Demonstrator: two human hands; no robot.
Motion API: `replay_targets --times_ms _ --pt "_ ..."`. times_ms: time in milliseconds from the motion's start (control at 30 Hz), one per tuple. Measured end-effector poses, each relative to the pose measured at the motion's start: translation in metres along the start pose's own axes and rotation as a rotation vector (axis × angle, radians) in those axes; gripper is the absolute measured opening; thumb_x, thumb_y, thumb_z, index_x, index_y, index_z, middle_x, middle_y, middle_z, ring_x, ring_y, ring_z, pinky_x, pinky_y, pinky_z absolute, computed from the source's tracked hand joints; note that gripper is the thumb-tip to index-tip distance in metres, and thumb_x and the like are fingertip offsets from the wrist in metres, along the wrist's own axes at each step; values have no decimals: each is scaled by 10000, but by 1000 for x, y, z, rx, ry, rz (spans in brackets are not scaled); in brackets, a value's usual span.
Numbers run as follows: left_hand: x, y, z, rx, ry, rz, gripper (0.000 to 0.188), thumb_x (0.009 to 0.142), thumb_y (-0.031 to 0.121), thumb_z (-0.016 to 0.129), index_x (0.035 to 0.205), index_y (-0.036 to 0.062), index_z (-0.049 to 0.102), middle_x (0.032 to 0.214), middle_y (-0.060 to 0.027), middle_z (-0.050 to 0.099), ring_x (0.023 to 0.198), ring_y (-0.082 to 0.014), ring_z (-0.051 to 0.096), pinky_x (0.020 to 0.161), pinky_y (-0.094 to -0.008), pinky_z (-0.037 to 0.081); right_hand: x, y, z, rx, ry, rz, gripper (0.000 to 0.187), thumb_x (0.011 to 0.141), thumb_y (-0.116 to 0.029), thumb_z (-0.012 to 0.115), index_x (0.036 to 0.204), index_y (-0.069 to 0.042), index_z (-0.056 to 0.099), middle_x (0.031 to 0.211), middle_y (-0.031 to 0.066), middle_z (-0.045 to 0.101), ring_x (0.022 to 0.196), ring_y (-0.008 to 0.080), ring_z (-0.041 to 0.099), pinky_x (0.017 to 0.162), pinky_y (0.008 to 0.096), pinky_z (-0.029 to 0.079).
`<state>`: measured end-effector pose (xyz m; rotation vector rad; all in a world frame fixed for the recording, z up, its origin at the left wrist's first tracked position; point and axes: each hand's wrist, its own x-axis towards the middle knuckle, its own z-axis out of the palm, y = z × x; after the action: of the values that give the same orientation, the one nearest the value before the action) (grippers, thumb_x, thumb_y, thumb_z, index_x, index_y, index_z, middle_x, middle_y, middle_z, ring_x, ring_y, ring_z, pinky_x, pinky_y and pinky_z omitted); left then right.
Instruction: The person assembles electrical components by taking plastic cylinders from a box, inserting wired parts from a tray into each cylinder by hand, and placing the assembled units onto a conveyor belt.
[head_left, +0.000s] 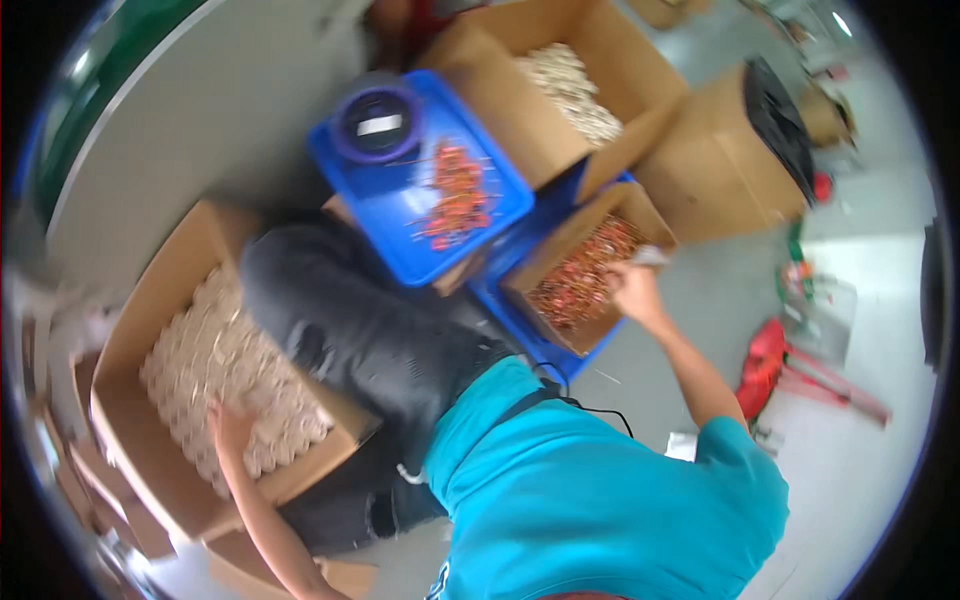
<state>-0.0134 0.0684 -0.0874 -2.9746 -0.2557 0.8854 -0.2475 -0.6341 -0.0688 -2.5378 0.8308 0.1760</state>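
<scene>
My left hand (232, 425) reaches into a cardboard box (130, 420) on the left, over many pale, translucent round pieces (225, 340) packed in rows. Its fingers look apart, though blurred, and nothing shows in them. My right hand (632, 287) is closed at the right side of a smaller cardboard box (525, 300) of loose red-orange parts (590, 265). A small whitish piece (651, 256) sticks out from its fingertips; blur hides its exact shape.
A blue tray (400, 245) ahead of me holds a dark round container with a purple rim (378, 124) and scattered red-orange pins (460, 195). Behind it, a large carton (480, 90) contains pale pieces. A black-lined cardboard bin (720, 160) stands far right; a red stool-like object (765, 365) is nearer.
</scene>
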Motion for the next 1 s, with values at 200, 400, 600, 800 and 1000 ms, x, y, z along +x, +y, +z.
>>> replay_targets --times_ms 200,400,600,800,1000 --pt "28 -26 34 -78 91 30 849 739 279 694 1460 20 328 1334 -380 429 1269 -488 415 1066 -500 360 -44 42 6 23 242 -17 172 811 -69 613 944 -36 717 914 213 674 822 354 661 758 414 537" --pt "18 0 24 -56 81 -24 827 740 232 660 1459 9 319 1312 -375 453 1244 -468 450 1055 -492 373 23 98 33 -95 259 163 361 764 -115 724 1110 -32 666 1034 244 655 891 381 659 782 457 535" --pt "8 7 24 -183 296 -57 885 769 246 658 1514 59 218 1451 -400 262 1325 -509 363 1095 -486 347 66 134 73 -337 -170 376 275 784 -66 655 1052 -7 638 1076 232 657 1055 405 635 866 482 539" --pt "5 -6 6 -244 415 -34 758 845 454 678 1365 -48 445 1377 -322 441 1269 -431 452 1034 -506 376 75 133 -66 -205 309 211 200 723 -3 629 915 -34 675 931 242 676 904 393 662 807 444 539" --pt "16 -86 26 -293 831 -179 732 746 488 801 1193 -45 574 1028 -219 676 986 -330 656 837 -428 528 127 113 -341 -221 1620 -248 251 811 -31 564 993 -64 734 950 141 708 858 293 674 773 362 523"
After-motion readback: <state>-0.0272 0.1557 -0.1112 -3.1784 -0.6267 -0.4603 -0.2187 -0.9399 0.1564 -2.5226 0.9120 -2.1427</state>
